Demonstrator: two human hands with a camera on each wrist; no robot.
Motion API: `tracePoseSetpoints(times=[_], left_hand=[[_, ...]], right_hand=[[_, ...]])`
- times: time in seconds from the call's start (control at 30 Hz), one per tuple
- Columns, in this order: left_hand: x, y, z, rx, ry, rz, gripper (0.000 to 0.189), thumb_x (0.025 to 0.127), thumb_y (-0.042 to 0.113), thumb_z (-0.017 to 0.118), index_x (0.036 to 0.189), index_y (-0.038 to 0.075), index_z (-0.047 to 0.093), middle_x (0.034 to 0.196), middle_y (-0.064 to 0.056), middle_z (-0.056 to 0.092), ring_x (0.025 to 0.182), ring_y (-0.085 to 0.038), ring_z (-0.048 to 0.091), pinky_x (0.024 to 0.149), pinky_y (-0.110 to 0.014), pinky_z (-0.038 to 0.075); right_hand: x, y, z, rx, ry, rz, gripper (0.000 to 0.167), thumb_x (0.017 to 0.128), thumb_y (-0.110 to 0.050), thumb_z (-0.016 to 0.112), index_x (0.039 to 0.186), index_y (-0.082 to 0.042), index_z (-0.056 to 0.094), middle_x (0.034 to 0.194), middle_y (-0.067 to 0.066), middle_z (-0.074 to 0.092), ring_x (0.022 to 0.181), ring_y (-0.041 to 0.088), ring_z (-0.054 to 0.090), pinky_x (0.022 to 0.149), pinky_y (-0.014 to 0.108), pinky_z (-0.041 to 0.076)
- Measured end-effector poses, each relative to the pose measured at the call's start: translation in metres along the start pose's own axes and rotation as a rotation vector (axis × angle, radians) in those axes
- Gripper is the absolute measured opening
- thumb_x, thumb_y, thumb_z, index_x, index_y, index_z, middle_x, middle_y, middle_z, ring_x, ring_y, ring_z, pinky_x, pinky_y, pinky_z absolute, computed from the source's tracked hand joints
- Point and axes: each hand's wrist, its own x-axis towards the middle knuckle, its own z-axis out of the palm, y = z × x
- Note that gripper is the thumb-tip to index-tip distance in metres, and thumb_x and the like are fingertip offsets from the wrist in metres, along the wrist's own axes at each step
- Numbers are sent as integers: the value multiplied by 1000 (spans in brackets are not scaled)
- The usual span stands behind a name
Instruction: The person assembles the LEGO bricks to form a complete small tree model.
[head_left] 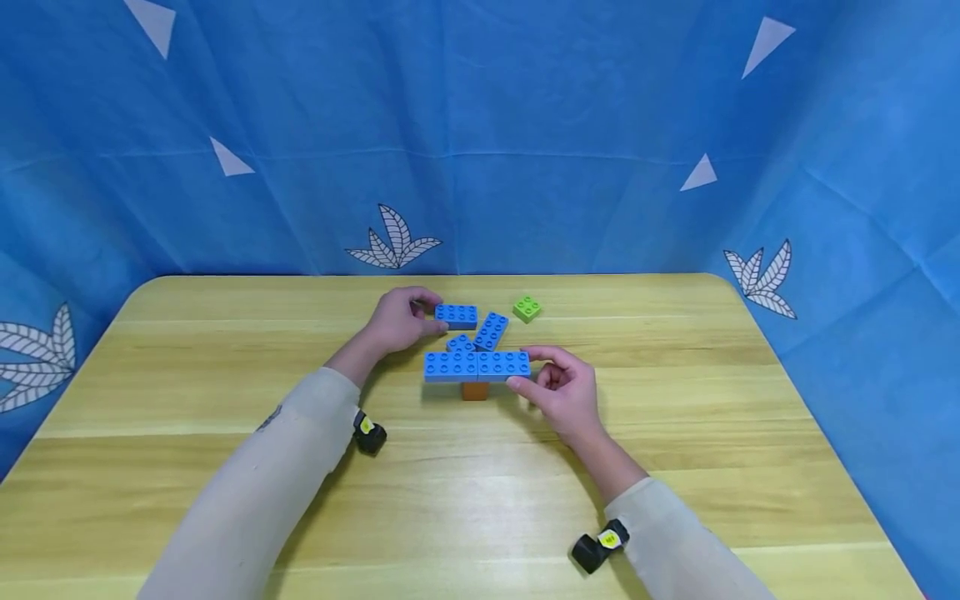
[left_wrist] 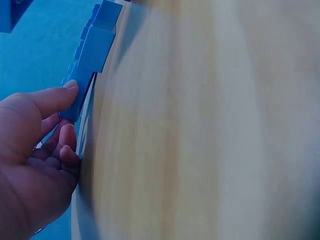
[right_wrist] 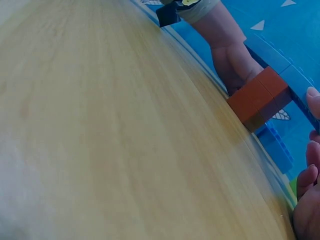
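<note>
In the head view, my left hand (head_left: 399,320) pinches the left end of a blue building brick (head_left: 456,313) between thumb and fingers, low over the table. My right hand (head_left: 567,392) grips the right end of two blue bricks (head_left: 477,367) laid end to end as one beam. The beam rests across an orange brick stack (head_left: 475,391), its ends overhanging both sides. Behind it, a tilted blue brick (head_left: 491,331) lies beside another blue brick (head_left: 459,342), partly hidden by the beam. The right wrist view shows several layers in the orange stack (right_wrist: 260,98).
A small lime green brick (head_left: 527,309) lies at the back right of the blue ones. The wooden table (head_left: 465,483) has rounded far corners. Behind it hangs a blue curtain (head_left: 525,150) with white triangles and leaves. A black wrist camera (head_left: 369,433) sits at my left cuff.
</note>
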Motion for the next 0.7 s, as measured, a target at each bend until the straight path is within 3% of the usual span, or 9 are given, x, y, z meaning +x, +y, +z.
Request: tracePoseSetpoints(times=[0.23, 0.37, 0.57, 0.7], left_hand=[[-12, 4, -4, -42, 37, -22, 35, 87, 22, 81, 117, 10, 68, 112, -5, 62, 92, -26, 52, 79, -37, 45], [-21, 9, -8, -59, 68, -34, 33, 87, 25, 81, 115, 11, 68, 110, -3, 62, 88, -26, 52, 72, -37, 46], [-40, 22, -12, -133, 65, -3, 31, 87, 25, 81, 112, 11, 68, 107, -6, 62, 85, -26, 52, 60, -33, 42], [-52, 32, -16, -185, 62, 41, 29, 87, 23, 81, 110, 11, 69, 100, -10, 61, 86, -27, 53, 61, -33, 43]], right_hand=[[-1, -2, 0, -22, 15, 6, 33, 77, 13, 79, 109, 6, 70, 86, 27, 62, 50, 16, 45, 44, 20, 35], [-2, -2, 0, -31, 13, 12, 33, 78, 13, 79, 109, 5, 71, 85, 26, 62, 50, 16, 45, 44, 20, 35], [-1, 0, 0, -37, 12, 3, 33, 77, 13, 79, 108, 4, 71, 80, 24, 61, 50, 16, 45, 43, 20, 34], [0, -1, 1, -32, 11, -8, 34, 77, 14, 79, 108, 5, 71, 80, 24, 61, 50, 16, 44, 43, 20, 34]])
